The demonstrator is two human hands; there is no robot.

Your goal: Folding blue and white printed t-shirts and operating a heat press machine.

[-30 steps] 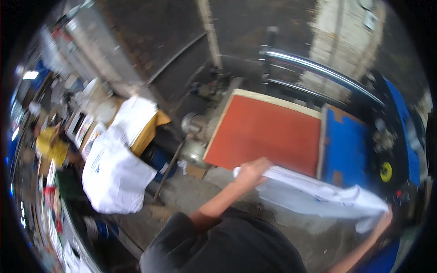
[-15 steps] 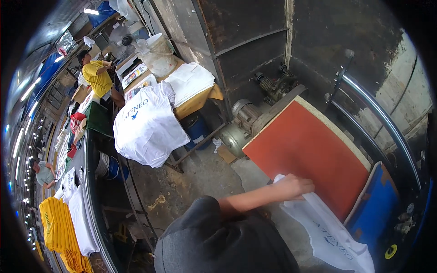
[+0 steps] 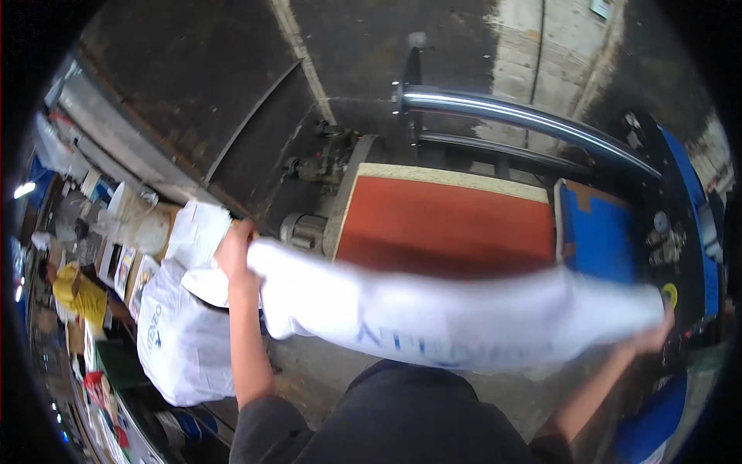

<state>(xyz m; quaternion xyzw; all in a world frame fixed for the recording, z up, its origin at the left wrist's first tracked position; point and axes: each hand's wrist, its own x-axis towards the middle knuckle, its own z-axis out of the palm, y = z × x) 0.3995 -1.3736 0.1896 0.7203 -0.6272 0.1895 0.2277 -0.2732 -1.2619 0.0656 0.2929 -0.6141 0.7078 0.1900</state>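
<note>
Hands: left hand point(image 3: 236, 251) and right hand point(image 3: 653, 336) each pinch one end of a white garment point(image 3: 456, 317).
Garment: stretched out in the air just before the orange press pad point(image 3: 452, 228).
Progress: lifted and spread; not yet lying on the pad.
Unclear: garment blurred, right fingers partly hidden.

Hands: two, left hand point(image 3: 233, 251) and right hand point(image 3: 655, 334), each gripping one end of the same item.
White printed garment point(image 3: 456, 313), stretched between the hands: one.
Orange pad point(image 3: 452, 224), beyond the hands: one.
Blue plate point(image 3: 599, 240), above the right hand: one.
White garment stack point(image 3: 182, 340), just beside the left hand: one.
Steel bars point(image 3: 525, 116), far side: two.
</note>
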